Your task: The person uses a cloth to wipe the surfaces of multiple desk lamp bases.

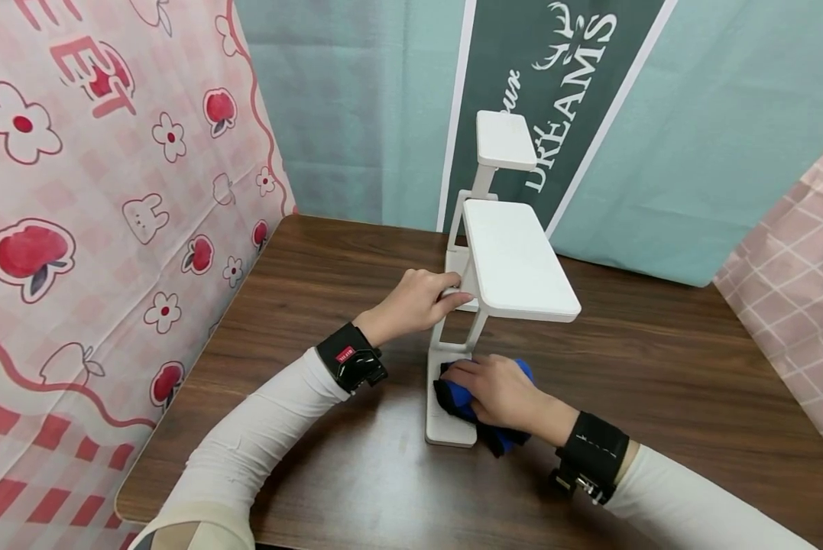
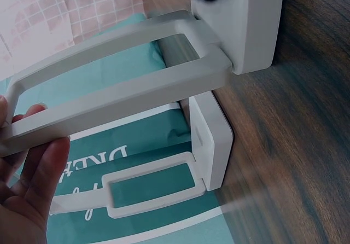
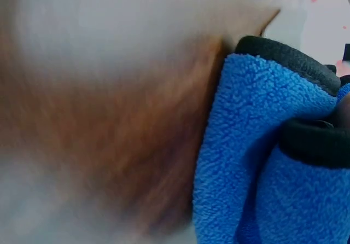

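Observation:
My left hand grips the upright frame of the nearer white stand, just below its flat top. In the left wrist view, thumb and fingers close around one bar of that frame. My right hand holds a bunched blue cloth with black edging against the stand's long white base. Part of the cloth hangs past the base's right side. The right wrist view shows the cloth's fuzzy folds up close, with only a bit of finger at the right edge.
A second white stand with a smaller top stands right behind the first. Both are on a dark wood-grain table. A teal curtain hangs along the back, a pink patterned one at left, and pink checked cloth at right.

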Tool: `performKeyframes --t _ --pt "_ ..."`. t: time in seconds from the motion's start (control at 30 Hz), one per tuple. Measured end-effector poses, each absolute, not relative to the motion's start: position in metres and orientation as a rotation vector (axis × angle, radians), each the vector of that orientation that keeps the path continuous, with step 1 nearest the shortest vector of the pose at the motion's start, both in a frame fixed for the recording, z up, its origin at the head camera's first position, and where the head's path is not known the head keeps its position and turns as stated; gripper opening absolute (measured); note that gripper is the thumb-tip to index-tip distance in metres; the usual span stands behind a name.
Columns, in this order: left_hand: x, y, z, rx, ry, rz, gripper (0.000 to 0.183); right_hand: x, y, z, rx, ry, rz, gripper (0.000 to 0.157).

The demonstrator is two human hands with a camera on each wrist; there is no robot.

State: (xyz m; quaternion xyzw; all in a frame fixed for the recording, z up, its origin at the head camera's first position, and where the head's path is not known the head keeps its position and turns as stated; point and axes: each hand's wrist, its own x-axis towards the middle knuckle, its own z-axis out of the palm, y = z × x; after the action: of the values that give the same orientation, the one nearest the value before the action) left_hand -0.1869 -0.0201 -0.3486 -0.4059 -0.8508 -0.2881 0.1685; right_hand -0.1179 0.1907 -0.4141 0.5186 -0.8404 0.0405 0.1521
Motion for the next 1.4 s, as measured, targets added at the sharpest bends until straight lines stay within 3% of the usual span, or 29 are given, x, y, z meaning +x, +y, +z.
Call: performKeyframes --t 0.33,0.9,1.2,1.4 --pt "-0.187 -0.019 -0.349 -1.158 -2.425 -0.843 0.022 -0.133 0.195 -0.411 1.399 -2.556 0.068 0.046" --pt "-0.185 -0.019 -0.348 -1.178 -2.417 -0.889 0.023 -0.096 0.202 -0.414 1.529 -2.416 0.164 0.048" --pt "-0.185 -0.021 -0.349 -1.180 -2.402 -0.890 0.021 -0.109 0.205 -0.416 1.477 -2.446 0.085 0.050" --pt "-0.185 -0.020 -0.350 -1.208 -2.376 -0.891 0.046 -0.124 0.208 -0.413 1.389 -2.592 0.034 0.049"
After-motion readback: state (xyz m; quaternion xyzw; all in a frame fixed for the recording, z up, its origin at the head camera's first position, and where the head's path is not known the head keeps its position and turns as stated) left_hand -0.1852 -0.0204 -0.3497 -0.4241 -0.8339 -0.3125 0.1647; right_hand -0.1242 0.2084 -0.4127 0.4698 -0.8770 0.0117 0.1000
